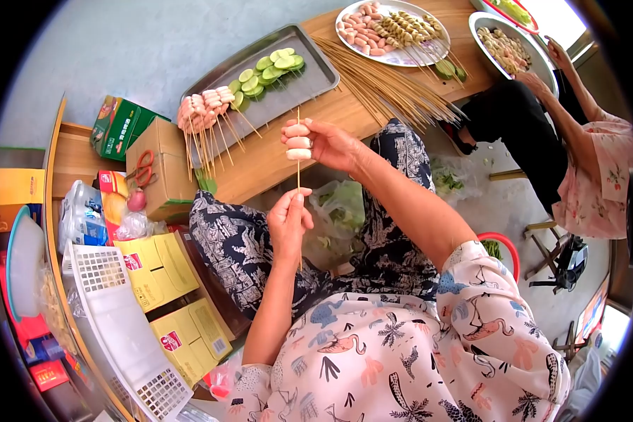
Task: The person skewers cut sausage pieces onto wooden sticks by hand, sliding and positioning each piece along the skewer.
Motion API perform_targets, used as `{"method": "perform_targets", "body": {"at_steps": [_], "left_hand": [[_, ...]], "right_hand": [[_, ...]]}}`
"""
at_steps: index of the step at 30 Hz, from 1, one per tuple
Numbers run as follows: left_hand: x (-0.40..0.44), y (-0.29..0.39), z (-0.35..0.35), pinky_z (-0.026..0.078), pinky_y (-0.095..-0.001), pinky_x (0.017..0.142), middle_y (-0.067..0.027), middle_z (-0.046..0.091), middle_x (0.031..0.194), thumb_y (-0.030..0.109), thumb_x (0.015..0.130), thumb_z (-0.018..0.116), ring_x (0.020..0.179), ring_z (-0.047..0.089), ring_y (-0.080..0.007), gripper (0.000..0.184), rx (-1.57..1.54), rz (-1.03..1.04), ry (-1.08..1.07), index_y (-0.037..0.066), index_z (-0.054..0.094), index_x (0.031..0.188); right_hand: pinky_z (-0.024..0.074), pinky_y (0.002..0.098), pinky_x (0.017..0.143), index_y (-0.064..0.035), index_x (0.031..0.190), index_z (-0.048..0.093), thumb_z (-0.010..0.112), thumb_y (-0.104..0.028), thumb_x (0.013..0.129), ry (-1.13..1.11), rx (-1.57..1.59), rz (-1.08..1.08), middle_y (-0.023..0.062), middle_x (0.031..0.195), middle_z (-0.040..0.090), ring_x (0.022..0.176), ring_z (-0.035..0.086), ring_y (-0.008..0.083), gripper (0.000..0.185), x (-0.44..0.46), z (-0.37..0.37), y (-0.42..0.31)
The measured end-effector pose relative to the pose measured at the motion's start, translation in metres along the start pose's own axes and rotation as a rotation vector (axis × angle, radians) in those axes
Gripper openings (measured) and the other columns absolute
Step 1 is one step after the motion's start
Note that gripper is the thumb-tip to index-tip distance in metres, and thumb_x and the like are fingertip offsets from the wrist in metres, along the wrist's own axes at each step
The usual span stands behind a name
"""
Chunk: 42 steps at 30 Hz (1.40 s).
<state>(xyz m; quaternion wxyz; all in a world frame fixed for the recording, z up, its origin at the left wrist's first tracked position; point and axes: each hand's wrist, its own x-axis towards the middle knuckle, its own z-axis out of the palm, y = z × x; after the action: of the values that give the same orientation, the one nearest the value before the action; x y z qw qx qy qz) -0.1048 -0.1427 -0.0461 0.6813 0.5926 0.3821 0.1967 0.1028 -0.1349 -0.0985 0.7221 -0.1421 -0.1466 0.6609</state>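
My left hand [287, 224] is closed on the lower part of a thin bamboo skewer [299, 172], which stands nearly upright in the view. Higher up, my right hand [330, 145] pinches small pale-pink sausages [299, 154] threaded crosswise on that skewer, its bare tip showing above them. Beyond my hands, a metal tray [316, 70] bears skewered green slices [264, 72] and a cluster of finished sausage skewers [202, 109]. A pile of loose bamboo skewers [383, 81] lies on the wooden table. Farther back, a white plate [401, 59] holds loose sausages and other skewered pieces.
Left of me are a cardboard box [163, 158] with red scissors [145, 169], a green box [116, 126], yellow cartons [158, 271] and a white plastic basket [109, 309]. At right, another person's hands [538, 86] are by a metal bowl [477, 32]. A plastic bag [337, 211] with greens hangs between my knees.
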Motion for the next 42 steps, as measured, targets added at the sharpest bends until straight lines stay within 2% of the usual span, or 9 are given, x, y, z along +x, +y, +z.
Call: {"method": "perform_targets", "body": {"at_steps": [3, 5, 6, 12, 19, 22, 28, 37, 42], "left_hand": [[0.002, -0.001, 0.000, 0.026, -0.0171, 0.043, 0.0026, 0.049, 0.056, 0.024, 0.097, 0.050, 0.047, 0.039, -0.0024, 0.024, 0.025, 0.017, 0.029, 0.005, 0.063, 0.104], [0.003, -0.005, -0.001, 0.026, -0.0172, 0.043, 0.0025, 0.049, 0.055, 0.024, 0.097, 0.050, 0.046, 0.039, -0.0024, 0.024, 0.039, 0.028, 0.030, 0.005, 0.063, 0.104], [0.004, -0.006, -0.002, 0.026, -0.0174, 0.043, 0.0025, 0.049, 0.055, 0.024, 0.097, 0.050, 0.046, 0.039, -0.0024, 0.025, 0.054, 0.040, 0.026, 0.005, 0.063, 0.104], [0.005, -0.012, -0.003, 0.026, -0.0175, 0.043, 0.0020, 0.049, 0.055, 0.025, 0.097, 0.050, 0.046, 0.039, -0.0023, 0.025, 0.092, 0.070, 0.039, 0.004, 0.063, 0.104], [0.007, -0.014, -0.001, 0.026, -0.0172, 0.043, 0.0024, 0.050, 0.055, 0.024, 0.097, 0.050, 0.045, 0.039, -0.0025, 0.024, 0.035, 0.080, 0.053, 0.005, 0.064, 0.104], [0.007, -0.014, 0.000, 0.027, -0.0174, 0.043, 0.0025, 0.050, 0.053, 0.023, 0.097, 0.050, 0.044, 0.039, -0.0024, 0.025, 0.077, 0.077, 0.060, 0.004, 0.064, 0.104], [0.005, -0.005, -0.001, 0.028, -0.0180, 0.044, 0.0032, 0.049, 0.052, 0.021, 0.096, 0.051, 0.045, 0.039, -0.0021, 0.022, 0.068, 0.089, 0.060, 0.004, 0.065, 0.102], [0.004, -0.012, -0.003, 0.026, -0.0174, 0.044, 0.0027, 0.050, 0.054, 0.021, 0.097, 0.050, 0.045, 0.037, -0.0016, 0.024, 0.055, 0.142, 0.043, 0.004, 0.064, 0.105], [0.002, -0.007, -0.004, 0.026, -0.0176, 0.044, 0.0027, 0.050, 0.055, 0.022, 0.098, 0.049, 0.046, 0.038, -0.0018, 0.025, 0.062, 0.165, 0.038, 0.004, 0.064, 0.105]], "right_hand": [[0.0467, 0.0392, 0.095, 0.0007, 0.122, 0.049, 0.054, -0.026, 0.094, 0.022, 0.025, 0.012, 0.0149, 0.121, 0.058, 0.113, 0.056, 0.0270, 0.039, -0.001, 0.005, 0.002], [0.0478, 0.0386, 0.093, -0.0026, 0.121, 0.049, 0.055, -0.024, 0.094, -0.004, -0.114, 0.053, 0.0142, 0.121, 0.058, 0.114, 0.056, 0.0261, 0.035, -0.005, 0.009, 0.005], [0.0490, 0.0377, 0.091, -0.0055, 0.121, 0.048, 0.054, -0.018, 0.095, 0.070, -0.112, 0.087, 0.0137, 0.120, 0.058, 0.113, 0.057, 0.0253, 0.030, -0.006, 0.014, 0.008], [0.0533, 0.0334, 0.083, -0.0063, 0.115, 0.047, 0.052, -0.010, 0.094, 0.079, -0.149, 0.090, 0.0133, 0.117, 0.058, 0.105, 0.062, 0.0226, 0.022, -0.004, 0.021, 0.012], [0.0525, 0.0344, 0.082, -0.0066, 0.117, 0.045, 0.051, -0.010, 0.094, 0.086, -0.172, 0.107, 0.0123, 0.118, 0.057, 0.105, 0.062, 0.0221, 0.024, -0.006, 0.026, 0.010], [0.0483, 0.0368, 0.088, -0.0052, 0.124, 0.044, 0.052, -0.015, 0.094, 0.106, -0.227, 0.084, 0.0150, 0.122, 0.056, 0.109, 0.059, 0.0258, 0.032, -0.008, 0.032, 0.008], [0.0474, 0.0361, 0.091, 0.0003, 0.118, 0.050, 0.049, -0.033, 0.096, 0.118, -0.140, 0.036, 0.0138, 0.116, 0.058, 0.107, 0.059, 0.0263, 0.040, -0.007, 0.027, 0.001], [0.0463, 0.0337, 0.091, 0.0036, 0.116, 0.050, 0.044, -0.031, 0.098, 0.096, -0.240, -0.018, 0.0116, 0.106, 0.061, 0.106, 0.059, 0.0236, 0.040, -0.008, 0.036, 0.006], [0.0473, 0.0351, 0.088, -0.0011, 0.119, 0.049, 0.042, -0.031, 0.099, 0.128, -0.260, -0.013, 0.0100, 0.106, 0.061, 0.106, 0.060, 0.0238, 0.037, -0.011, 0.045, 0.006]]}}
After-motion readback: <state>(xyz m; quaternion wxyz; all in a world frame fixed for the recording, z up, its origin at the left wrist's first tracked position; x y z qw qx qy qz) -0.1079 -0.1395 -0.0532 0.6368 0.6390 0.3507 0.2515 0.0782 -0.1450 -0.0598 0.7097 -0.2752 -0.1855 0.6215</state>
